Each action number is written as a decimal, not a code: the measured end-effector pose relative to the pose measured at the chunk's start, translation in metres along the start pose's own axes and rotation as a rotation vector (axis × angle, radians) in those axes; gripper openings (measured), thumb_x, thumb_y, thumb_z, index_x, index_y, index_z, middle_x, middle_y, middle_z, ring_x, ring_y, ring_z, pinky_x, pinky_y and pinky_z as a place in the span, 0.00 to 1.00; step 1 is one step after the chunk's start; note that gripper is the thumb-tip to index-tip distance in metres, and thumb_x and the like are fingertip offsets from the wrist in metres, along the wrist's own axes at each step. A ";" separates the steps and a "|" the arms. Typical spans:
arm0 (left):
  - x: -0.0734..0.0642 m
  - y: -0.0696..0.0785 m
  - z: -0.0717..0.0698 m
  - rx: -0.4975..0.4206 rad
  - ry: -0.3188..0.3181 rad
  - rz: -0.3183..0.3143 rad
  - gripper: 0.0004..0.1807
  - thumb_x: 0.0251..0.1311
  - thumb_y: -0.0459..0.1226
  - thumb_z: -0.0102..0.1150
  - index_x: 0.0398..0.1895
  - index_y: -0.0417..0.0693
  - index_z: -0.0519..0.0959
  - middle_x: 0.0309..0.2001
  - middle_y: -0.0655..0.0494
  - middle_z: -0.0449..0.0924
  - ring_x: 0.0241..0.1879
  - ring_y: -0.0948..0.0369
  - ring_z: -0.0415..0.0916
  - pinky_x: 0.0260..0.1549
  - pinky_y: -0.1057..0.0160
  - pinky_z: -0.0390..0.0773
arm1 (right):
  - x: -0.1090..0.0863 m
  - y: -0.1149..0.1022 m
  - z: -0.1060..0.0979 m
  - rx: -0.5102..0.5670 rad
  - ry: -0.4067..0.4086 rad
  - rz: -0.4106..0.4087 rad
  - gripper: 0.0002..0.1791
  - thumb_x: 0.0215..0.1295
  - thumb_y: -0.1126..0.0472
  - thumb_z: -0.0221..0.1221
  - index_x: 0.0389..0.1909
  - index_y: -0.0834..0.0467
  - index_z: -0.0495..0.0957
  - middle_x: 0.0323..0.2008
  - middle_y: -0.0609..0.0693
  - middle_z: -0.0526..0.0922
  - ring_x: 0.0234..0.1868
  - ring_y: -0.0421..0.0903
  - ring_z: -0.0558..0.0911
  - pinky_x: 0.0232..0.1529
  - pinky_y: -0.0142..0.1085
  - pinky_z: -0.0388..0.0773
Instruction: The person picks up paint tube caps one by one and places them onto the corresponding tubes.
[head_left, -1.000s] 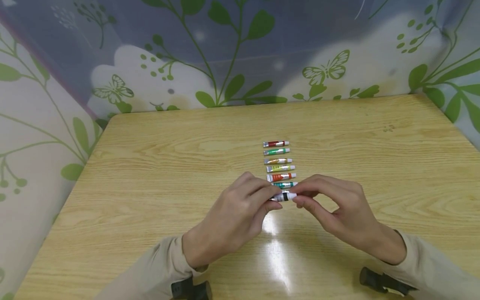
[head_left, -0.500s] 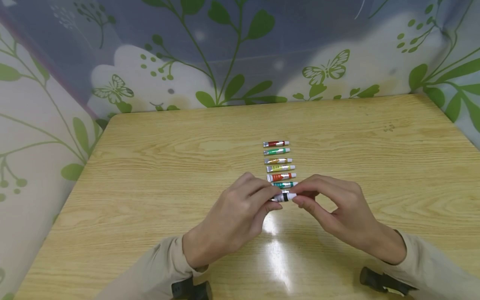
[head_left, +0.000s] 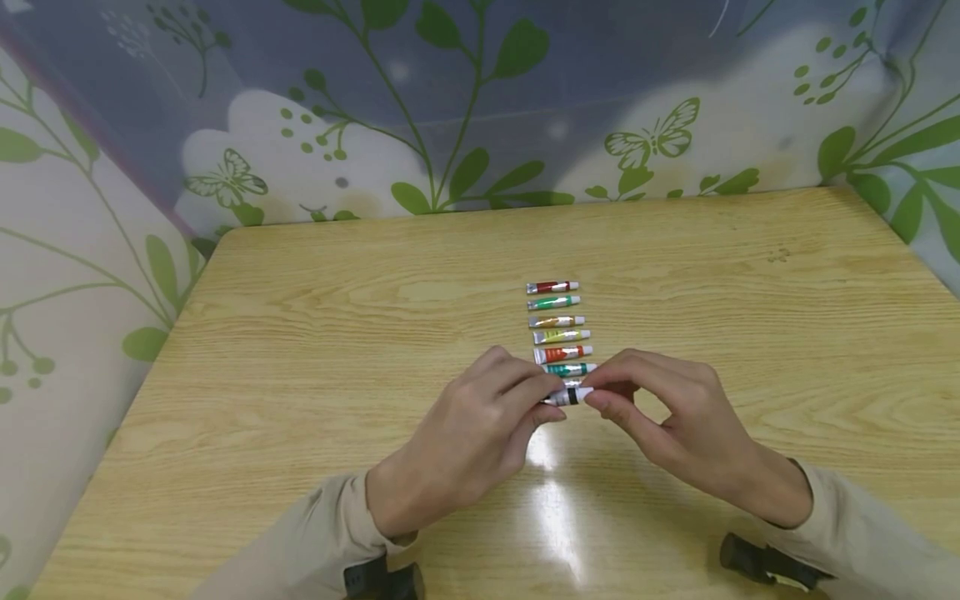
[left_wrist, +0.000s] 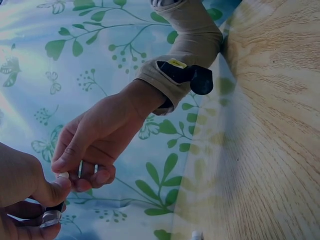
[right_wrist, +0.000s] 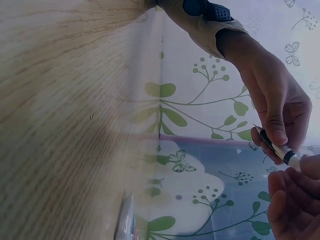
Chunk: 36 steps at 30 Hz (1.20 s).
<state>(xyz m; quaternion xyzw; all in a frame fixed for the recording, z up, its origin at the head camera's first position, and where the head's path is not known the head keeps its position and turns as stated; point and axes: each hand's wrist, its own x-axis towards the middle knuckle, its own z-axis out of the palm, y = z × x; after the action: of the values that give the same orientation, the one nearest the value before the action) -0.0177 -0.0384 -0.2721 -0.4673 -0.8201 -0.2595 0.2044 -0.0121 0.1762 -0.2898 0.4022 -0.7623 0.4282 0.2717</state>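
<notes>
Between my two hands is a small paint tube [head_left: 561, 397] with a black band and a white cap, held above the table. My left hand [head_left: 480, 417] pinches the tube's body between thumb and fingers. At the other end, my right hand [head_left: 678, 417] pinches the white cap [head_left: 585, 393]. The right wrist view shows the same black and white tube [right_wrist: 275, 145] slanting from the left fingers to the right ones. The cap [left_wrist: 63, 175] appears still on the tube in the left wrist view. Fingers hide part of the tube.
Beyond the hands, several paint tubes lie in a column on the wooden table [head_left: 315, 333], caps to the right: dark red [head_left: 551, 287], green [head_left: 552, 303], ochre [head_left: 555, 322], yellow [head_left: 561, 337], orange-red [head_left: 562, 354], teal [head_left: 568, 369]. A patterned curtain [head_left: 525, 108] stands behind.
The black-banded tube has shifted very slightly toward the person at its cap end. Both hands keep their holds in nearly the same place, and the column of tubes is unmoved.
</notes>
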 end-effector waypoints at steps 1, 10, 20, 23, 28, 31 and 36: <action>0.000 0.000 0.000 0.002 0.000 0.001 0.07 0.58 0.33 0.66 0.37 0.39 0.84 0.37 0.53 0.82 0.35 0.61 0.74 0.35 0.73 0.75 | 0.000 0.000 0.000 0.000 -0.002 0.000 0.16 0.71 0.53 0.54 0.34 0.61 0.81 0.24 0.45 0.79 0.24 0.33 0.74 0.26 0.23 0.72; 0.001 0.000 0.000 -0.002 -0.001 0.007 0.06 0.59 0.33 0.65 0.37 0.39 0.84 0.36 0.52 0.82 0.35 0.61 0.75 0.36 0.72 0.75 | -0.001 0.001 -0.001 0.010 -0.035 0.025 0.15 0.73 0.53 0.51 0.35 0.60 0.80 0.25 0.42 0.77 0.24 0.34 0.73 0.26 0.23 0.72; 0.001 -0.002 -0.002 0.002 0.006 0.000 0.06 0.60 0.34 0.64 0.38 0.39 0.84 0.38 0.52 0.82 0.37 0.60 0.75 0.39 0.71 0.76 | -0.002 0.000 0.000 0.014 -0.080 0.049 0.17 0.71 0.52 0.54 0.43 0.64 0.77 0.32 0.47 0.81 0.26 0.34 0.76 0.26 0.23 0.73; 0.001 -0.002 -0.001 0.006 0.004 0.006 0.06 0.60 0.34 0.64 0.38 0.39 0.84 0.38 0.52 0.82 0.37 0.60 0.75 0.39 0.71 0.76 | 0.000 0.000 0.001 0.009 -0.049 0.006 0.16 0.71 0.53 0.54 0.41 0.64 0.77 0.32 0.48 0.81 0.25 0.35 0.75 0.26 0.23 0.73; 0.001 -0.003 0.000 0.001 -0.003 0.002 0.06 0.61 0.34 0.64 0.38 0.39 0.84 0.38 0.52 0.83 0.37 0.60 0.75 0.38 0.71 0.76 | 0.002 -0.001 0.001 -0.007 -0.025 -0.025 0.15 0.72 0.54 0.53 0.38 0.64 0.78 0.30 0.49 0.81 0.25 0.35 0.75 0.26 0.22 0.72; 0.001 -0.003 0.000 0.000 -0.004 0.001 0.06 0.61 0.34 0.64 0.38 0.40 0.84 0.38 0.52 0.83 0.37 0.60 0.75 0.38 0.71 0.76 | 0.002 -0.001 0.001 -0.016 -0.019 -0.028 0.16 0.72 0.54 0.53 0.37 0.64 0.78 0.30 0.49 0.81 0.24 0.35 0.74 0.26 0.22 0.72; 0.001 -0.002 0.000 0.005 -0.002 0.001 0.06 0.60 0.34 0.64 0.38 0.40 0.84 0.38 0.52 0.83 0.37 0.60 0.75 0.37 0.71 0.75 | 0.003 -0.002 0.001 -0.028 -0.019 -0.028 0.16 0.72 0.53 0.53 0.37 0.64 0.78 0.29 0.48 0.81 0.24 0.34 0.74 0.25 0.22 0.71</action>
<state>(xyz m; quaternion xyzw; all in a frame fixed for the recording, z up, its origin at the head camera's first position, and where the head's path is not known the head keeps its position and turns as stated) -0.0203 -0.0385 -0.2724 -0.4675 -0.8206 -0.2569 0.2049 -0.0122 0.1738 -0.2879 0.4129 -0.7651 0.4099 0.2761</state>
